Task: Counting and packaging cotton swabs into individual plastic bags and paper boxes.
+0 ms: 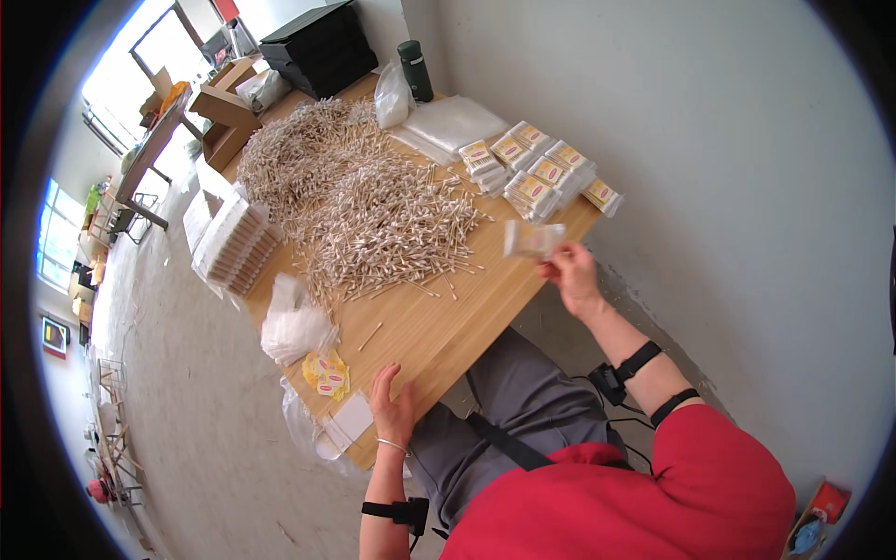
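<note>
My right hand point(576, 283) pinches one end of a clear packet of cotton swabs point(528, 241), slightly blurred, by the table's right edge. Just beyond it, several similar packets with yellow labels point(549, 172) lie stacked. My left hand point(392, 407) is at the near table edge, fingers stretched out and holding nothing. Beside it are a white card-like piece point(353, 416) and some yellow printed labels point(327, 374). A pile of clear empty bags point(297, 323) lies a little farther off. One loose cotton swab point(371, 336) rests on the wood near my left hand.
A large heap of loose cotton swabs point(373, 210) covers much of the wooden table point(439, 322). Bundled swabs point(238, 245) stand along the left edge. Toward the back are flat plastic bags point(455, 122), a dark green bottle point(415, 72), a black box point(322, 51) and an opened carton point(224, 117).
</note>
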Available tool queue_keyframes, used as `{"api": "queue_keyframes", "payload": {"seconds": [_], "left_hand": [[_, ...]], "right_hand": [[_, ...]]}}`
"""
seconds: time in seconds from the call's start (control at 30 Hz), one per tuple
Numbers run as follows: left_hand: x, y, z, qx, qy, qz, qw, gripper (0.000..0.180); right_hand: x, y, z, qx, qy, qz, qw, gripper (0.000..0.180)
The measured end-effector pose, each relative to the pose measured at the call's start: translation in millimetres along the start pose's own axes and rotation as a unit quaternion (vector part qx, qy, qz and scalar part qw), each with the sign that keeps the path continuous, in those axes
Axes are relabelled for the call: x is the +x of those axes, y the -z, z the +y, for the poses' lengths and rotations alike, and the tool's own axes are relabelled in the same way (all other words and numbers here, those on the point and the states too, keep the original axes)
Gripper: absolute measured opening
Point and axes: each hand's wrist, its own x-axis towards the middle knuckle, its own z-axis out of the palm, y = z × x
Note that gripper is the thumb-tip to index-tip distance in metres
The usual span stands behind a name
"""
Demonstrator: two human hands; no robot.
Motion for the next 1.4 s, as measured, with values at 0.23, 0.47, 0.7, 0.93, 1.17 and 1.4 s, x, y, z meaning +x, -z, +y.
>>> {"api": "queue_keyframes", "payload": {"seconds": [0.23, 0.47, 0.7, 0.93, 1.17, 1.4], "left_hand": [[-4.5, -5.4, -11.3, 0.089, -0.040, 0.021, 0.995, 0.027], [-4.5, 9.2, -18.1, 0.117, -0.036, 0.052, 0.991, 0.028], [-6.9, -1.7, -39.5, 0.097, -0.005, 0.124, 0.988, 0.031], [-14.3, -1.0, -39.0, 0.095, -0.019, 0.175, 0.980, 0.032], [-8.6, -6.8, -36.7, 0.044, -0.003, 0.190, 0.981, 0.032], [-12.5, -0.5, -41.1, 0.016, 0.004, 0.200, 0.980, 0.029]], "right_hand": [[37.9, 65.8, 8.0, -0.019, 0.037, 0.263, 0.964, 0.015], [104.8, 64.8, 36.8, -0.182, 0.041, 0.340, 0.922, 0.030], [70.8, 55.5, 59.2, -0.431, 0.270, 0.385, 0.770, 0.041], [-17.6, -176.7, 31.9, -0.393, 0.248, -0.343, 0.817, 0.019], [-39.7, -306.4, 116.5, -0.545, 0.463, -0.487, 0.501, 0.033], [-32.9, -316.3, 161.1, -0.575, 0.489, -0.471, 0.457, 0.024]]}}
